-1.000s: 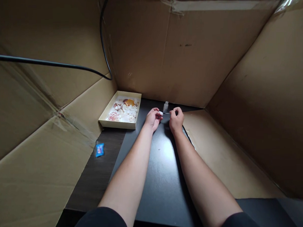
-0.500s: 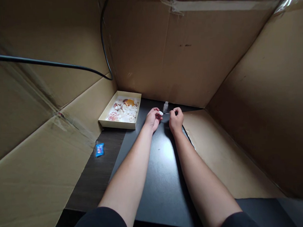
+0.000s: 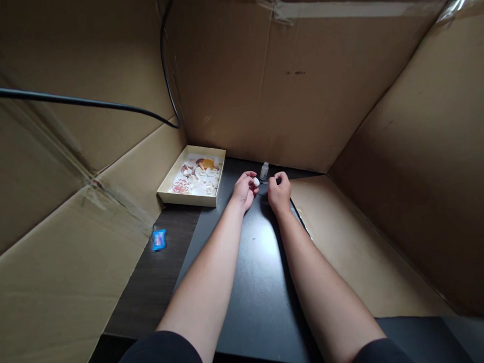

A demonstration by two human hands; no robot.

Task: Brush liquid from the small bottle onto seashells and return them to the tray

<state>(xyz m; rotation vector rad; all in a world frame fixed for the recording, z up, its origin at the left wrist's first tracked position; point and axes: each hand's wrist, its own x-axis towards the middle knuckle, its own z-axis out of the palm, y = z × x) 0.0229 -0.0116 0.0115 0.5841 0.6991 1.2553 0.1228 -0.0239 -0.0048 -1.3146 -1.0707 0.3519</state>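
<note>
My left hand (image 3: 246,191) is closed on a small white shell (image 3: 257,181), pinched at the fingertips with its pale rounded face showing. Just to the right, my right hand (image 3: 280,191) is curled around a thin stick (image 3: 264,182), perhaps a small brush. Its tip points left and reaches close to the shell; whether they touch I cannot tell. Behind the gap between both hands stands a small clear bottle (image 3: 264,169), upright on the dark table (image 3: 245,276).
A shallow cream box (image 3: 189,200) at the back left holds several shells, white, reddish and orange. A small blue packet (image 3: 159,239) lies near the left edge. Cardboard walls (image 3: 295,105) enclose the table, a flat cardboard sheet (image 3: 359,262) lies right, and a black cable (image 3: 104,104) hangs upper left.
My right hand has shifted slightly left, bringing the stick nearer the shell. The shell has turned a little in my left hand, which otherwise stays in place.
</note>
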